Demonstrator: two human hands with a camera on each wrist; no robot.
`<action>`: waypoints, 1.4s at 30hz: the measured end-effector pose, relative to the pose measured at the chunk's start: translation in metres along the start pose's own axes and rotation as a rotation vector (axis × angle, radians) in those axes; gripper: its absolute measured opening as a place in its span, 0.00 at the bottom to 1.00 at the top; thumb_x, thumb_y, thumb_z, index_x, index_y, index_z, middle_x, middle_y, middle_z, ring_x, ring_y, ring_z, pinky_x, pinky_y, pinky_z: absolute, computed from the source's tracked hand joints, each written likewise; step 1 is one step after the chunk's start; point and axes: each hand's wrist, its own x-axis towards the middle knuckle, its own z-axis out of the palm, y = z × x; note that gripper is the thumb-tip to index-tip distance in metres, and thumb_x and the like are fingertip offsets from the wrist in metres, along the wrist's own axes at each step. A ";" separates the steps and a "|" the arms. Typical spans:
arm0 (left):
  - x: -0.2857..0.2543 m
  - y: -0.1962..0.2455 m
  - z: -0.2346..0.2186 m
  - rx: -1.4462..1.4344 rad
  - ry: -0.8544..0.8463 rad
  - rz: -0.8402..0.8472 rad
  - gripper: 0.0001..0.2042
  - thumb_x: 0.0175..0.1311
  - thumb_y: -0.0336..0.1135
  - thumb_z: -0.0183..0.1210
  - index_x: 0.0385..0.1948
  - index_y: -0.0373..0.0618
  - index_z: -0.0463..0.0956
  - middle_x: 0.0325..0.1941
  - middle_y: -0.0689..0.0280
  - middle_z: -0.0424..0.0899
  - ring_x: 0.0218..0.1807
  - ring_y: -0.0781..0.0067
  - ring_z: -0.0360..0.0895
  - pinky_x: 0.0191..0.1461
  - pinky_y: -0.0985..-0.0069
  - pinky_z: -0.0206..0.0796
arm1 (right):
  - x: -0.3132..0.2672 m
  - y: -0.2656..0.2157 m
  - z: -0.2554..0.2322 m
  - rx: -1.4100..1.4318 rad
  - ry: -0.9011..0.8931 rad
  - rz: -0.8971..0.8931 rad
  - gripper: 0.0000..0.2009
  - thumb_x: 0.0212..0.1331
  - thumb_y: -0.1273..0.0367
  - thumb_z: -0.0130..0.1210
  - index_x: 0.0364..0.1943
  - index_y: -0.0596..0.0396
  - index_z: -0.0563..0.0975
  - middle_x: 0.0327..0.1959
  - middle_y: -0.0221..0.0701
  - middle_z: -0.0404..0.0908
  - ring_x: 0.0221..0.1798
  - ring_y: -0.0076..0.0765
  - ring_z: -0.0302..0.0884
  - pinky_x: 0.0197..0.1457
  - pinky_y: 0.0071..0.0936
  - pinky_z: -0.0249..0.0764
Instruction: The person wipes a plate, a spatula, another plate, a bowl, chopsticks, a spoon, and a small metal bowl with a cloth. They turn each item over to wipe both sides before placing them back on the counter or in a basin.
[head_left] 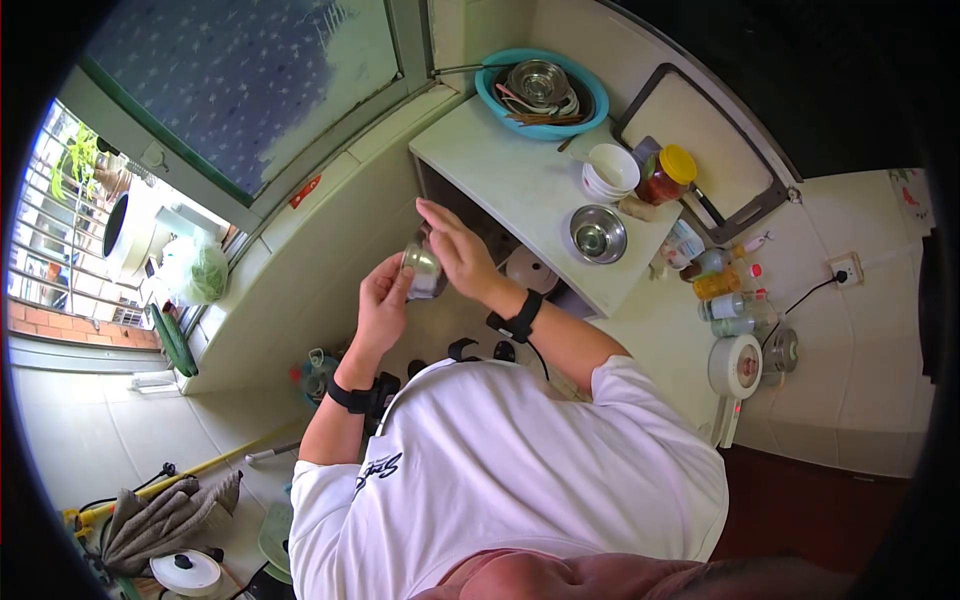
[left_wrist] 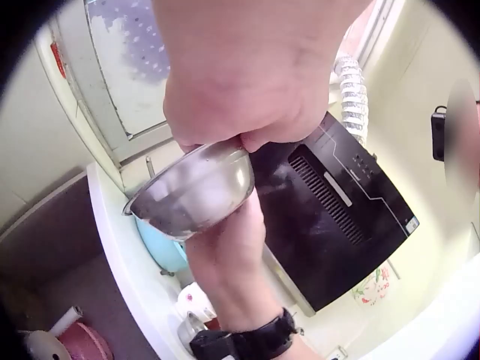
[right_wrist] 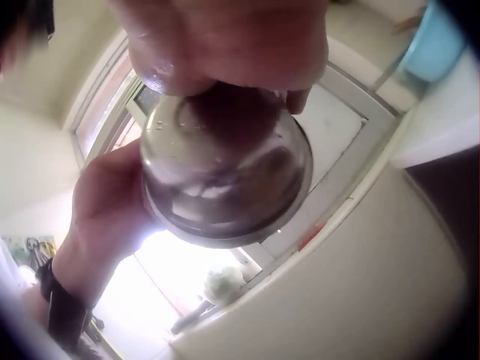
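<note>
A shiny stainless-steel bowl (head_left: 424,268) is held up in front of the body, tilted on its side. My left hand (head_left: 383,300) pinches its rim between thumb and fingers. The right hand (head_left: 462,258) lies against the outside of the bowl, with its fingers stretched out. Small water drops show on the bowl's rounded outside (right_wrist: 225,180) in the right wrist view. From the left wrist, part of the right hand (left_wrist: 229,251) appears beyond the bowl, its fingers hidden behind the metal.
On the white counter (head_left: 480,165) stand a second steel bowl (head_left: 598,235), stacked white bowls (head_left: 610,172), a yellow-lidded jar (head_left: 668,175) and a blue basin (head_left: 490,90) of dishes. Several bottles (head_left: 728,285) line the wall. A window ledge with a cucumber (head_left: 173,340) is at left.
</note>
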 end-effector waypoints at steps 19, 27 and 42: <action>0.022 0.015 0.015 -0.886 0.362 -0.150 0.15 0.76 0.36 0.44 0.55 0.37 0.70 0.56 0.60 0.79 0.59 0.65 0.76 0.68 0.62 0.64 | -0.038 0.007 0.016 -0.466 0.184 -0.411 0.35 0.68 0.59 0.49 0.73 0.66 0.53 0.76 0.51 0.52 0.79 0.60 0.44 0.78 0.56 0.43; 0.028 0.011 0.024 -0.705 0.268 -0.097 0.13 0.77 0.40 0.45 0.49 0.41 0.72 0.47 0.62 0.81 0.49 0.66 0.79 0.58 0.67 0.72 | -0.028 -0.017 0.014 -0.804 -0.109 -0.581 0.29 0.59 0.64 0.53 0.66 0.60 0.68 0.75 0.36 0.59 0.77 0.43 0.53 0.80 0.48 0.42; 0.038 -0.007 0.000 -0.551 0.215 -0.207 0.12 0.77 0.39 0.44 0.46 0.43 0.73 0.43 0.65 0.81 0.46 0.72 0.79 0.53 0.72 0.73 | -0.004 -0.035 0.005 -0.720 -0.010 -0.428 0.25 0.61 0.69 0.50 0.64 0.57 0.68 0.71 0.40 0.63 0.74 0.50 0.59 0.75 0.57 0.51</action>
